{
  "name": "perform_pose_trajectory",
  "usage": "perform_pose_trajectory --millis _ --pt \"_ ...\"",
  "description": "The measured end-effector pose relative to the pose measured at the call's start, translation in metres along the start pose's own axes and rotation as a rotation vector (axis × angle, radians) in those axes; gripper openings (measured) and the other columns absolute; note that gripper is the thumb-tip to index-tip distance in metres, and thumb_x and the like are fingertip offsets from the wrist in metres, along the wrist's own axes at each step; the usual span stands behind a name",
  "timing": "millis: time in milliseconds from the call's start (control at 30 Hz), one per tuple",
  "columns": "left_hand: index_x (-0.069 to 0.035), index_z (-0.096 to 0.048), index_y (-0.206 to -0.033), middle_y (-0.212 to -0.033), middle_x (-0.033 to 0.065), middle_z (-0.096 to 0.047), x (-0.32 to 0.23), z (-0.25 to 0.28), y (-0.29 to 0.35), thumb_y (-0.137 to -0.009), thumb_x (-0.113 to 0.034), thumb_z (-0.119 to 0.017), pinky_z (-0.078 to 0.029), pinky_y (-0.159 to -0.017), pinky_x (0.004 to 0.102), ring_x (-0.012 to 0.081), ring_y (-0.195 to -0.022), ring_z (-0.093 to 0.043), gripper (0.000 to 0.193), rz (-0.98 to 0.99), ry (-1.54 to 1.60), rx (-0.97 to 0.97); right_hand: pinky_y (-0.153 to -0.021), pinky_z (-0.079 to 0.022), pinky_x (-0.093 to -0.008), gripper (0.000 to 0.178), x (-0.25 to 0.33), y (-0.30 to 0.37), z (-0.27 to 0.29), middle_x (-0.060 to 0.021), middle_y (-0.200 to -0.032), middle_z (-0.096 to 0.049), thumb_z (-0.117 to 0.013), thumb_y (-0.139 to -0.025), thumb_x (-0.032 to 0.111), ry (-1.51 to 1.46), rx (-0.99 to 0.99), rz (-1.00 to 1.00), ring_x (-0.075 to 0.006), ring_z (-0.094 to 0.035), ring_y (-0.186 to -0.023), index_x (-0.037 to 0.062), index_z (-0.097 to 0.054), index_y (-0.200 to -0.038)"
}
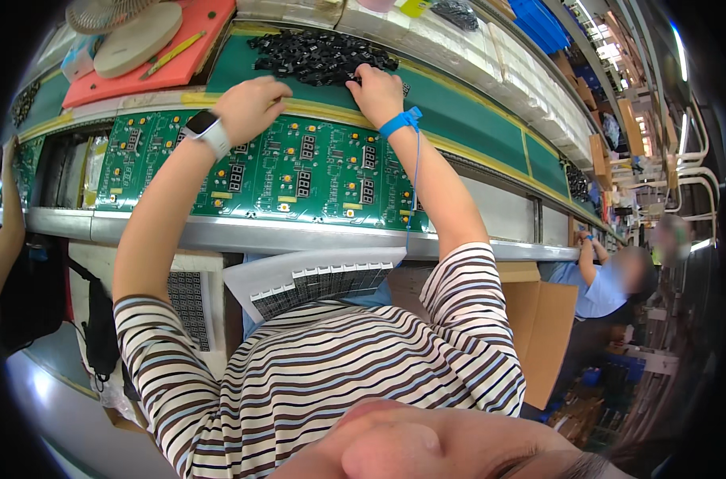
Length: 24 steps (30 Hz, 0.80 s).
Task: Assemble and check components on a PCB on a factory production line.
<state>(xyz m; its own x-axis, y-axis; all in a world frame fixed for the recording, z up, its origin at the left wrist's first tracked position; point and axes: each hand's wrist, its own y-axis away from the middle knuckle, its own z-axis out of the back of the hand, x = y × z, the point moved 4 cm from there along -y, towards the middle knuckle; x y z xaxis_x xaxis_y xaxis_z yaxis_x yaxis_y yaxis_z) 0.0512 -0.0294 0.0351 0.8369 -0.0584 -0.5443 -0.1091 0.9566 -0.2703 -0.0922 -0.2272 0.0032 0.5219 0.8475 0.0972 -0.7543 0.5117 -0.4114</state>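
A heap of small black components (319,57) lies on the green mat behind a long panel of green circuit boards (287,203). Reaching over the panel, my left hand (253,108) is beside the heap's left front edge; its fingers are curled in, and whatever they hold is hidden. My right hand (376,93) is at the heap's right edge, thumb and fingers closed among the black pieces; a single piece cannot be made out in the grip. The boards carry digit displays (368,190) and small yellow-orange buttons.
A red-orange board (207,48) at far left bears a round beige disc (138,40) and a yellow pen-like tool (174,54). White foam blocks (411,44) line the back. A metal rail (299,231) runs along the front. On my lap rests a sheet of displays (319,283). Co-workers (602,283) sit at both sides.
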Motion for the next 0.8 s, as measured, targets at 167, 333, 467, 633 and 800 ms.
perform_pose_trajectory --millis 167,333,467,633,800 --pt "-0.008 -0.062 -0.105 -0.102 0.0124 -0.059 0.024 -0.037 -0.066 -0.086 -0.021 -0.059 -0.050 -0.080 0.0424 0.0319 -0.094 -0.060 0.023 0.101 -0.337 -0.034 -0.069 -0.048 -0.0435 0.014 -0.001 0.010 0.013 -0.0097 -0.078 -0.064 -0.067 -0.077 0.022 -0.156 -0.047 0.101 -0.0301 -0.061 -0.078 0.0092 -0.064 -0.083" --pt "-0.009 -0.062 -0.100 -0.098 0.0115 -0.057 0.020 -0.054 -0.078 -0.084 -0.022 -0.062 -0.050 -0.079 0.0403 0.0311 -0.093 -0.060 0.021 0.032 -0.424 -0.015 -0.069 -0.047 -0.0406 0.015 -0.001 0.054 0.055 -0.0110 -0.083 -0.057 -0.062 -0.083 0.015 -0.318 0.011 0.227 -0.0306 -0.057 -0.080 0.0104 -0.068 -0.095" --pt "-0.007 -0.060 -0.095 -0.100 0.0113 -0.059 0.008 -0.043 -0.065 -0.083 -0.018 -0.063 -0.049 -0.078 0.0390 0.0308 -0.093 -0.059 0.016 -0.114 -0.394 -0.203 -0.068 -0.046 -0.0402 0.030 0.022 0.085 0.077 -0.0119 -0.084 -0.056 -0.063 -0.082 0.014 -0.445 0.106 0.277 -0.0307 -0.057 -0.082 0.0060 -0.059 -0.111" --pt "-0.004 -0.058 -0.100 -0.094 0.0145 -0.065 -0.026 -0.022 -0.027 -0.084 -0.014 -0.061 -0.050 -0.076 0.0391 0.0317 -0.088 -0.062 0.020 0.031 -0.194 -0.037 -0.077 -0.042 -0.0363 0.025 0.056 0.114 0.067 -0.0055 -0.082 -0.057 -0.073 -0.071 0.019 -0.430 0.195 0.485 -0.0242 -0.057 -0.079 0.0105 -0.060 -0.091" --pt "-0.005 -0.060 -0.105 -0.096 0.0142 -0.061 -0.044 -0.008 0.024 -0.086 -0.010 -0.058 -0.050 -0.073 0.0387 0.0328 -0.085 -0.061 0.020 -0.018 -0.177 0.020 -0.080 -0.041 -0.0362 0.018 0.064 0.112 0.049 -0.0042 -0.081 -0.057 -0.073 -0.071 0.019 -0.356 0.161 0.525 -0.0226 -0.057 -0.081 0.0115 -0.063 -0.085"
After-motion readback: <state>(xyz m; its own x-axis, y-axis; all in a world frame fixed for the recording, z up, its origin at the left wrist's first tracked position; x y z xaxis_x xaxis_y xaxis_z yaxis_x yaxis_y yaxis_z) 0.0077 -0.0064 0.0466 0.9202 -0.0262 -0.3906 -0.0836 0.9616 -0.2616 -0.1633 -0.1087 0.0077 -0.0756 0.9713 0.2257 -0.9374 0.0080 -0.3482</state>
